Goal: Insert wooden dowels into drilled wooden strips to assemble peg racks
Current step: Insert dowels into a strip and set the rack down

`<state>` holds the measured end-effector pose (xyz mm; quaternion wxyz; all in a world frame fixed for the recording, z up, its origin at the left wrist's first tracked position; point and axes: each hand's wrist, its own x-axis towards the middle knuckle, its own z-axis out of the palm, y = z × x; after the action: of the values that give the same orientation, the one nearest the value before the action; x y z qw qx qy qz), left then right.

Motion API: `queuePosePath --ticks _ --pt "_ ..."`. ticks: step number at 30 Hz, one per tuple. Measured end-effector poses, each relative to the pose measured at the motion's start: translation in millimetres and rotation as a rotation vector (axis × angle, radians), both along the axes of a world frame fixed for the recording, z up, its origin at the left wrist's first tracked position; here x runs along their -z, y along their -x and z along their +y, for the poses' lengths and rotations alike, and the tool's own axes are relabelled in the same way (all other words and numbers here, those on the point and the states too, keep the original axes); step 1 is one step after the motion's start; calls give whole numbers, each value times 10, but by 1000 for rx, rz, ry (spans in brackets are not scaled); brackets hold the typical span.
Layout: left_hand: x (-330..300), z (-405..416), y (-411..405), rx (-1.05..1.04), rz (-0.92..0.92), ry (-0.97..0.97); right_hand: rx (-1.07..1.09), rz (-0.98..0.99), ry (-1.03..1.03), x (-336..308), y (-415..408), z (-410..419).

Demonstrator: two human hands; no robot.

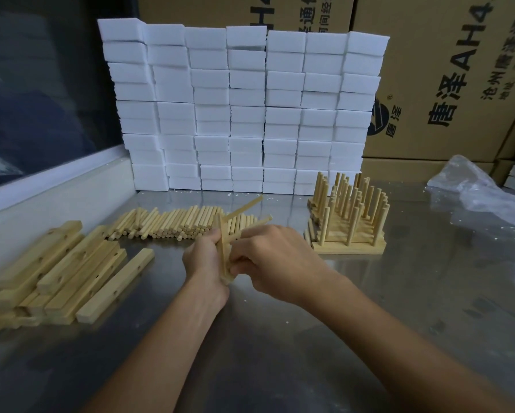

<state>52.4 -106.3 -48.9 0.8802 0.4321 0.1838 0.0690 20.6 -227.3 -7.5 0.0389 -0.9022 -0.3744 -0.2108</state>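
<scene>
Head view: I see my left hand (204,259) gripping a drilled wooden strip (222,251) upright on edge, while my right hand (275,260) pinches a dowel (254,226) at it; another dowel (244,208) already juts from the strip. Loose dowels (178,223) lie just beyond the hands, spare strips (71,272) left, finished racks (350,222) right, cardboard cartons (446,79) behind.
</scene>
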Motion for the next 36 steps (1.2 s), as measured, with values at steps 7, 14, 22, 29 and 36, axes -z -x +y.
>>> queuePosePath --ticks 7,14,22,29,36 --pt "33 -19 -52 -71 -15 -60 15 82 -48 37 -5 -21" --pt "55 14 -77 -73 -29 -25 -42 73 -66 19 -1 -30" --pt "102 -58 -111 -156 -97 -145 89 146 -124 52 -25 -19" --pt "123 -53 -138 -163 -117 -136 72 173 -74 4 -10 -16" --pt "100 -101 -89 -191 -173 -239 128 186 -131 25 -12 -28"
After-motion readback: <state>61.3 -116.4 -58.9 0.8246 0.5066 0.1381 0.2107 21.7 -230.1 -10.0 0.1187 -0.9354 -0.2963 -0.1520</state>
